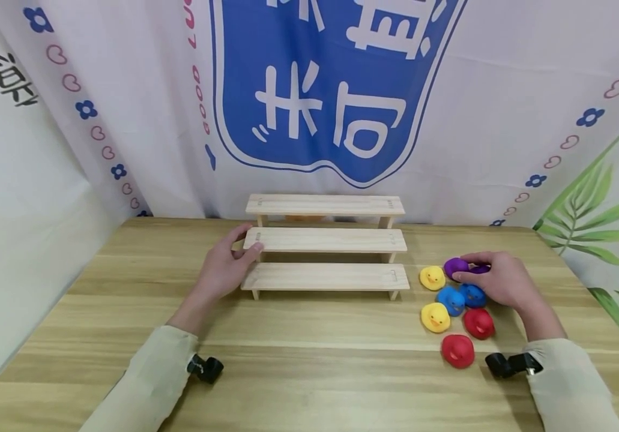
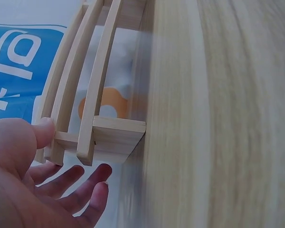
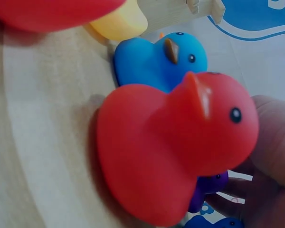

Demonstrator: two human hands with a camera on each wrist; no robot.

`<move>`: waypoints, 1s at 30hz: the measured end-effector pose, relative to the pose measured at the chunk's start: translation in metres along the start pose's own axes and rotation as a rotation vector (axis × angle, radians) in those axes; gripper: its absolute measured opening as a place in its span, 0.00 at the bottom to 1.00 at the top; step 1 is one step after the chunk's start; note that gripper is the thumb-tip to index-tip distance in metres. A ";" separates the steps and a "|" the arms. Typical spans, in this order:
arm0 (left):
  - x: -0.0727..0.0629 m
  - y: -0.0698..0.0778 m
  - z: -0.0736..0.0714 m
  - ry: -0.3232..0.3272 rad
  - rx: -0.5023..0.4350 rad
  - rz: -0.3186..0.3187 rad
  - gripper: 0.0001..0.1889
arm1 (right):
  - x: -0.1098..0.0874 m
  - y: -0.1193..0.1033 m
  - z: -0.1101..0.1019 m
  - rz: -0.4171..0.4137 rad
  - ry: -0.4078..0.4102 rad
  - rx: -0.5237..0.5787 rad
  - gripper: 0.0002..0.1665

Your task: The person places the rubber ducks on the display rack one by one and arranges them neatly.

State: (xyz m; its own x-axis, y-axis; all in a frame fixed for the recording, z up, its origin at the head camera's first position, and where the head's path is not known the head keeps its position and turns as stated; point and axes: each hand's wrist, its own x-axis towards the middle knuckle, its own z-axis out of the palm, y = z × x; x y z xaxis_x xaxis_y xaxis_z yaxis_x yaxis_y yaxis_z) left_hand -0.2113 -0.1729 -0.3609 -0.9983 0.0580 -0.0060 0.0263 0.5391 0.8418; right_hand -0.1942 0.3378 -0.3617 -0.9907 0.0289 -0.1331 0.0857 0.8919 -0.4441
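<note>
At the right of the wooden tabletop, in the head view, we see the right hand reaching over a group of toy ducks, thumb and fingers apparently pinching a purple duck. More purple shows beneath the fingers, perhaps a second duck. A yellow duck sits just left of the purple one; blue ducks lie nearer us. At the centre stands a three-tier wooden stand, with the left hand at its left end, the thumb on top of the middle board. We judge the step in hand to be taking hold of the purple duck while the stand is steadied; the next move would call for a firm pinch and a lift clear of its neighbours. The forearms slant inward from the lower corners, the right hand arched above the ducks.

In the left wrist view, we find the thumb against the boards near their ends, the index finger opposite it; the other fingers are loosely bent and apart, beside the stand.

In the right wrist view, a red duck fills the foreground. The purple duck shows partly behind it, beside the fingers; we cannot see the full contact there.
</note>
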 end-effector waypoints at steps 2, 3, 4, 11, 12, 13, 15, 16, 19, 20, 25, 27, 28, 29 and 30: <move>0.000 0.000 0.001 0.002 -0.001 0.003 0.36 | 0.000 0.000 0.000 0.011 0.002 -0.001 0.47; 0.000 0.000 0.001 0.004 -0.001 0.003 0.36 | 0.000 0.000 0.000 0.015 0.005 -0.002 0.47; 0.000 -0.001 0.001 0.005 0.001 0.003 0.36 | 0.000 0.000 0.001 0.020 0.006 -0.001 0.48; 0.000 -0.002 0.001 0.008 0.012 0.006 0.36 | 0.000 -0.002 0.002 0.019 0.056 0.052 0.47; 0.000 -0.002 0.001 0.007 0.014 0.007 0.37 | 0.000 -0.003 0.002 0.015 0.067 0.067 0.46; 0.000 -0.002 0.001 0.005 0.015 0.009 0.37 | -0.001 -0.004 0.002 0.009 0.077 0.080 0.46; 0.000 -0.003 0.001 0.001 0.018 0.010 0.37 | -0.002 -0.006 0.001 0.003 0.090 0.110 0.47; 0.000 -0.003 0.001 0.002 0.023 0.010 0.37 | -0.002 -0.008 0.001 0.001 0.095 0.125 0.47; 0.001 -0.004 0.000 0.003 0.033 0.008 0.37 | -0.003 -0.013 0.001 -0.008 0.117 0.165 0.48; 0.001 -0.005 0.000 0.004 0.037 0.007 0.37 | -0.004 -0.014 0.001 -0.011 0.127 0.177 0.47; 0.002 -0.007 -0.001 0.003 0.036 0.019 0.36 | -0.006 -0.024 0.002 -0.025 0.173 0.242 0.44; 0.002 -0.008 -0.001 0.007 0.037 0.022 0.36 | -0.008 -0.028 0.002 -0.033 0.182 0.275 0.42; 0.002 -0.008 -0.001 0.010 0.039 0.023 0.36 | -0.008 -0.030 0.002 -0.039 0.187 0.291 0.41; 0.002 -0.008 -0.001 0.012 0.043 0.024 0.36 | -0.009 -0.032 0.003 -0.047 0.193 0.305 0.41; 0.002 -0.008 -0.001 0.016 0.047 0.025 0.36 | -0.010 -0.034 0.003 -0.054 0.197 0.322 0.40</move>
State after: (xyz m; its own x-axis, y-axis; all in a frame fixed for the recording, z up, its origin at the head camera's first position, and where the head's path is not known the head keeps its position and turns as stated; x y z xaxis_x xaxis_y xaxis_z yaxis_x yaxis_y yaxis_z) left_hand -0.2131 -0.1778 -0.3666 -0.9980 0.0588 0.0239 0.0535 0.5763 0.8155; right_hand -0.1872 0.3057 -0.3477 -0.9933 0.1003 0.0572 0.0309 0.7082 -0.7054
